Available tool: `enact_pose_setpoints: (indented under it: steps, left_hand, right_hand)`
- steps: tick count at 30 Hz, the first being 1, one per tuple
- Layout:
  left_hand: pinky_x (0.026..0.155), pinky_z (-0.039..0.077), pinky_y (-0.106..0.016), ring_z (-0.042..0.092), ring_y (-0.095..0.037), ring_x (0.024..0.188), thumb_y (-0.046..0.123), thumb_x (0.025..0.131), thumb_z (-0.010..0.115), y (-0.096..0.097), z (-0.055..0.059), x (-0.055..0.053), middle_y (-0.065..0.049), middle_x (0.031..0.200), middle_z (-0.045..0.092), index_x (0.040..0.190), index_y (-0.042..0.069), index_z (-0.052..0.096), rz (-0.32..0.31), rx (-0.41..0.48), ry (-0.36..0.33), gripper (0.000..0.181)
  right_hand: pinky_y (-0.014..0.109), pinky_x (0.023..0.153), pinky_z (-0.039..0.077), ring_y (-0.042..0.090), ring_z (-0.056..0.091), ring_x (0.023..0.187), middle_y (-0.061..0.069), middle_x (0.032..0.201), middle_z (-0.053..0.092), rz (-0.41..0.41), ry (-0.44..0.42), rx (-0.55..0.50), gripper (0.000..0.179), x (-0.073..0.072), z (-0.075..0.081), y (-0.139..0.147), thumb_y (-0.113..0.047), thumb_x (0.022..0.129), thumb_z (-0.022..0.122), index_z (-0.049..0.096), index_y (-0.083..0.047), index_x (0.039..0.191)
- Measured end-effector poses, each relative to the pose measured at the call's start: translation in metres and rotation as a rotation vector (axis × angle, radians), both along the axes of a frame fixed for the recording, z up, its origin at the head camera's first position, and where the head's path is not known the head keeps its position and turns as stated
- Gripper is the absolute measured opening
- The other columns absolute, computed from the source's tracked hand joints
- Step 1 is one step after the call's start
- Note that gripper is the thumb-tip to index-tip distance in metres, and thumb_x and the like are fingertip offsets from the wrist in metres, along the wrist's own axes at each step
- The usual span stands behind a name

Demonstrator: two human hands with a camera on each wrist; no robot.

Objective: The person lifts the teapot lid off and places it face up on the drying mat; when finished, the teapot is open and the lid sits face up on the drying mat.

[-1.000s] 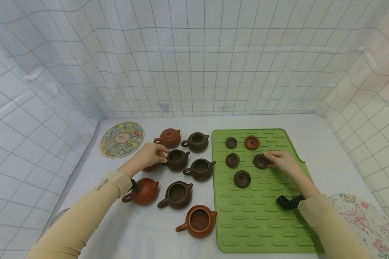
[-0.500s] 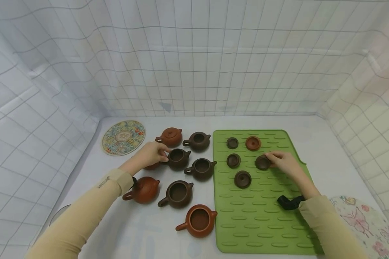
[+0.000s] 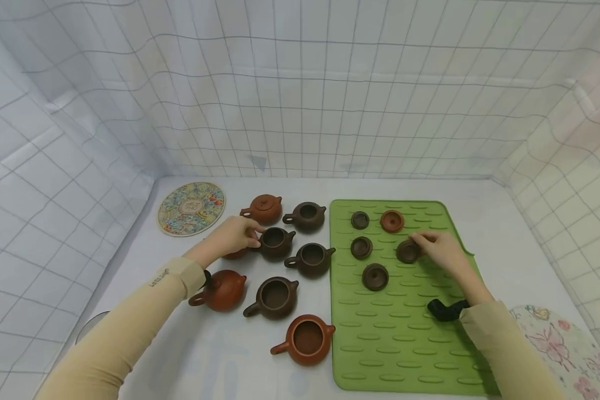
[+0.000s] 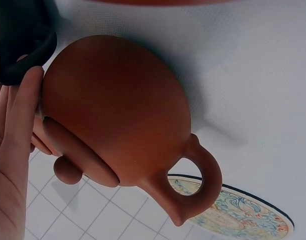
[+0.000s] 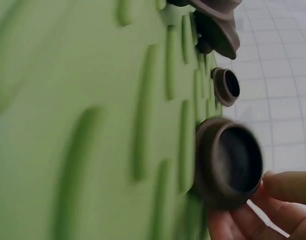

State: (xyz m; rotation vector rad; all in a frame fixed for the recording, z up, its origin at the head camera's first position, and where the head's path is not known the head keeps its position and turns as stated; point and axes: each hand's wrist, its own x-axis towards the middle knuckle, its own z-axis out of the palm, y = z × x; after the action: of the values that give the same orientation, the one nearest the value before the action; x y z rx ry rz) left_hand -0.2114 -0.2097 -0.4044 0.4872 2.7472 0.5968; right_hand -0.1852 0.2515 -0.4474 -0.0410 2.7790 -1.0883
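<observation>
Head view, left hand (image 3: 230,238): my thumb and fingers pinch the handle of a small dark teapot (image 3: 279,253), much as a second ago; the pot stays upright and lidless on the tabletop (image 3: 250,364).
Right hand (image 3: 441,253): I pinch a dark lid (image 3: 408,251), which seems to have edged slightly right; its hollow faces up, and I can't tell whether it touches the green mat (image 3: 410,344).
Lid and pot: still well apart, so I judge little has advanced.
Round patterned mat (image 3: 191,208): back left, touching neither hand.
Lidded red teapots (image 3: 222,294): three crowd my left hand and wrist, the middle one partly hidden, leaving little room.
Open teapots (image 3: 312,268): three more dark and one red; one dark one stands in the way between my hands.
Loose lids (image 3: 375,276): three dark, one red, all left of the one I hold.
Floral mat (image 3: 550,333): near right, partly covered by my right sleeve (image 3: 505,347).
</observation>
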Motion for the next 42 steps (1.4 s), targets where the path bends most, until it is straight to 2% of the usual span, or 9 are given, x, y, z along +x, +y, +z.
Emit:
enact_pose_setpoints:
  steps: [6, 9, 12, 17, 20, 24, 30, 37, 42]
  left_hand:
    - [0.082, 0.056, -0.039, 0.07, -0.023, 0.088, 0.013, 0.088, 0.074, -0.009, 0.001, 0.001, -0.01, 0.095, 0.075, 0.122, 0.0, 0.068, -0.016, -0.037, 0.003, 0.036]
    - [0.082, 0.056, -0.04, 0.07, -0.025, 0.091, 0.015, 0.09, 0.072, -0.012, 0.007, 0.001, -0.012, 0.099, 0.074, 0.125, -0.001, 0.065, -0.016, -0.02, -0.004, 0.039]
    - [0.084, 0.056, -0.043, 0.068, -0.03, 0.096, 0.015, 0.093, 0.069, -0.015, 0.017, 0.0, -0.016, 0.104, 0.072, 0.129, -0.003, 0.062, -0.002, 0.018, -0.008, 0.041]
    - [0.09, 0.053, -0.051, 0.065, -0.038, 0.107, 0.016, 0.096, 0.065, -0.024, 0.039, -0.01, -0.021, 0.114, 0.069, 0.134, -0.001, 0.058, 0.078, 0.044, 0.025, 0.043]
    - [0.094, 0.051, -0.054, 0.062, -0.041, 0.114, 0.017, 0.097, 0.064, -0.029, 0.045, -0.019, -0.024, 0.123, 0.064, 0.137, 0.001, 0.055, 0.15, 0.042, 0.03, 0.045]
    - [0.098, 0.049, -0.055, 0.057, -0.043, 0.121, 0.018, 0.097, 0.063, -0.034, 0.041, -0.032, -0.027, 0.132, 0.059, 0.14, 0.0, 0.052, 0.208, 0.068, -0.006, 0.048]
    - [0.101, 0.046, -0.056, 0.054, -0.044, 0.124, 0.018, 0.096, 0.064, -0.036, 0.023, -0.048, -0.029, 0.133, 0.057, 0.139, -0.001, 0.052, 0.209, 0.081, -0.064, 0.048]
    - [0.098, 0.049, -0.052, 0.06, -0.041, 0.115, 0.017, 0.095, 0.065, -0.028, 0.011, -0.059, -0.026, 0.125, 0.063, 0.138, 0.001, 0.054, 0.152, 0.053, -0.106, 0.047]
    - [0.09, 0.054, -0.047, 0.065, -0.038, 0.105, 0.013, 0.095, 0.064, -0.015, 0.014, -0.062, -0.026, 0.119, 0.066, 0.139, -0.001, 0.052, 0.146, -0.001, -0.11, 0.047]
  right_hand:
    - [0.058, 0.099, 0.046, 0.045, 0.054, 0.122, 0.027, 0.134, 0.058, -0.011, 0.047, 0.023, 0.049, -0.017, 0.02, -0.037, -0.039, 0.103, 0.049, 0.06, -0.001, 0.132]
    - [0.057, 0.1, 0.046, 0.043, 0.054, 0.123, 0.024, 0.134, 0.059, 0.006, 0.05, -0.011, 0.045, -0.028, 0.03, -0.06, -0.038, 0.103, 0.05, 0.061, -0.005, 0.133]
    - [0.054, 0.099, 0.047, 0.039, 0.055, 0.123, 0.02, 0.132, 0.061, 0.054, 0.065, -0.046, 0.04, -0.038, 0.038, -0.085, -0.035, 0.103, 0.051, 0.063, -0.009, 0.131]
    - [0.05, 0.099, 0.049, 0.033, 0.058, 0.122, 0.014, 0.129, 0.065, 0.154, 0.095, -0.087, 0.033, -0.059, 0.052, -0.136, -0.029, 0.102, 0.056, 0.067, -0.01, 0.126]
    - [0.045, 0.098, 0.051, 0.029, 0.062, 0.117, 0.011, 0.126, 0.068, 0.23, 0.113, -0.097, 0.031, -0.074, 0.059, -0.173, -0.028, 0.1, 0.058, 0.069, -0.01, 0.123]
    - [0.039, 0.098, 0.051, 0.024, 0.064, 0.113, 0.008, 0.122, 0.07, 0.331, 0.117, -0.098, 0.029, -0.09, 0.062, -0.219, -0.027, 0.098, 0.061, 0.07, -0.01, 0.121]
    - [0.036, 0.102, 0.049, 0.022, 0.06, 0.119, 0.006, 0.125, 0.068, 0.403, 0.058, -0.133, 0.033, -0.1, 0.064, -0.268, -0.027, 0.096, 0.065, 0.068, -0.011, 0.125]
    - [0.035, 0.102, 0.049, 0.023, 0.06, 0.12, 0.008, 0.126, 0.068, 0.425, 0.037, -0.084, 0.033, -0.107, 0.057, -0.291, -0.022, 0.096, 0.065, 0.067, -0.009, 0.126]
    - [0.035, 0.098, 0.052, 0.024, 0.061, 0.12, 0.009, 0.127, 0.067, 0.444, 0.024, -0.016, 0.032, -0.111, 0.05, -0.299, -0.02, 0.096, 0.065, 0.067, -0.007, 0.125]
